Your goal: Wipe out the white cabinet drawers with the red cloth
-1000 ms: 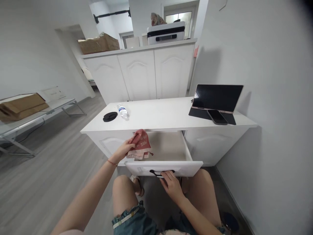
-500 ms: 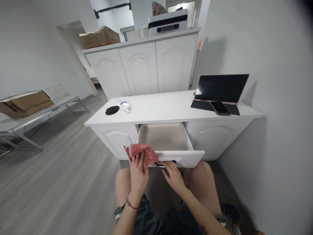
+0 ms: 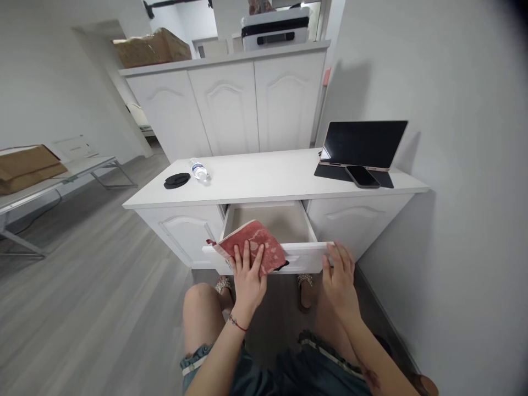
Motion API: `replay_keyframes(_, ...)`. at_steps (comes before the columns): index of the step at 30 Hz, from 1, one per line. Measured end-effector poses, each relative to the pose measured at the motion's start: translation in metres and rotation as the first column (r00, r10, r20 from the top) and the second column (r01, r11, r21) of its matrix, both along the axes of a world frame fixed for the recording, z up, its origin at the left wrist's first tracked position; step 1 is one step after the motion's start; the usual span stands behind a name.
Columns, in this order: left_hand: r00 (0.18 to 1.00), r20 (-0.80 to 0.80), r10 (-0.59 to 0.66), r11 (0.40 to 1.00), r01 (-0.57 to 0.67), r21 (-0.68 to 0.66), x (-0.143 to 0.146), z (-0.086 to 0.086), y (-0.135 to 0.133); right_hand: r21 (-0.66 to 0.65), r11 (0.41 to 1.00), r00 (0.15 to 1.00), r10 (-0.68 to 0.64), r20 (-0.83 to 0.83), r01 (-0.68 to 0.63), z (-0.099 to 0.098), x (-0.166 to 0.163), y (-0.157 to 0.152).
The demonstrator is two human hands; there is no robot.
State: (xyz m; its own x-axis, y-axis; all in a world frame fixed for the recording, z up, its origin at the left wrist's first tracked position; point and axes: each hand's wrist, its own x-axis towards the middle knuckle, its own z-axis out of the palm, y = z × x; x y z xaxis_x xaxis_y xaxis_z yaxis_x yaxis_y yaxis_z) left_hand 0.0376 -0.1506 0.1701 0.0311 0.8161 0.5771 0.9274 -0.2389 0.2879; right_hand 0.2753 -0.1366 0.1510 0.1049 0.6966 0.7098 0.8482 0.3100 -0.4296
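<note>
A folded red cloth [image 3: 259, 245] lies over the front edge of the pulled-out white drawer [image 3: 305, 253] of a low white cabinet [image 3: 264, 184]. My left hand [image 3: 247, 280] rests on the cloth with its fingers stretched flat. My right hand [image 3: 340, 278] is open, fingers spread against the right end of the drawer front. The inside of the drawer shows bare behind the cloth. My knees are below the drawer.
On the cabinet top lie a water bottle [image 3: 198, 170] and a black round lid [image 3: 176, 180] at the left, a tablet on a stand [image 3: 363, 146] and a phone [image 3: 362, 176] at the right. Tall white cupboards [image 3: 231, 107] stand behind. A glass table with cardboard [image 3: 25, 168] is far left.
My left hand brought the red cloth out of the drawer, down to its front, then laid it over the front edge. My right hand left the drawer handle and moved to the right end.
</note>
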Motion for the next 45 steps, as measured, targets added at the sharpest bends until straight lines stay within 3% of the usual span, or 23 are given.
replay_keyframes(4, 0.997, -0.051, -0.06, 0.998, 0.06, -0.008, 0.021, -0.005, 0.005, 0.03, 0.998, 0.998, 0.054, 0.034, -0.055, 0.009, 0.009, 0.029)
replay_keyframes(8, 0.991, -0.084, -0.103, 0.995, 0.101, -0.019, 0.042, -0.008, 0.016, -0.025, 0.989, 0.989, 0.147, -0.019, -0.147, 0.013, 0.018, 0.044)
replay_keyframes(13, 0.977, -0.105, -0.188, 0.982, 0.185, -0.031, 0.068, -0.005, 0.035, -0.139, 0.893, 0.896, 0.4, -0.193, -0.428, 0.023, 0.039, 0.063)
replay_keyframes(16, 0.96, -0.137, -0.243, 0.97, 0.241, -0.028, 0.082, -0.008, 0.045, -0.195, 0.851, 0.854, 0.42, -0.306, -0.488, 0.029, 0.044, 0.07)
replay_keyframes(21, 0.918, -0.24, -0.315, 0.948, 0.314, -0.041, 0.093, -0.026, 0.058, -0.251, 0.868, 0.874, 0.329, -0.357, -0.429, 0.037, 0.037, 0.07)
replay_keyframes(28, 0.813, -0.428, -0.395, 0.906, 0.423, -0.032, 0.083, -0.045, 0.067, -0.305, 0.888, 0.887, 0.201, -0.416, -0.345, 0.035, 0.041, 0.068)
replay_keyframes(32, 0.742, -0.52, -0.424, 0.891, 0.444, -0.093, 0.078, -0.067, 0.064, -0.306, 0.88, 0.883, 0.22, -0.414, -0.362, 0.039, 0.04, 0.067)
replay_keyframes(37, 0.775, -0.491, -0.398, 0.914, 0.383, -0.137, 0.072, -0.102, 0.057, -0.263, 0.907, 0.923, 0.249, -0.293, -0.328, 0.043, 0.031, 0.067)
replay_keyframes(41, 0.79, -0.459, -0.407, 0.914, 0.351, -0.205, 0.057, -0.116, 0.055, -0.216, 0.925, 0.933, 0.257, -0.254, -0.313, 0.039, 0.029, 0.068)
replay_keyframes(45, 0.858, -0.368, -0.358, 0.932, 0.303, -0.198, 0.032, -0.128, 0.052, -0.211, 0.929, 0.934, 0.25, -0.254, -0.306, 0.035, 0.03, 0.069)
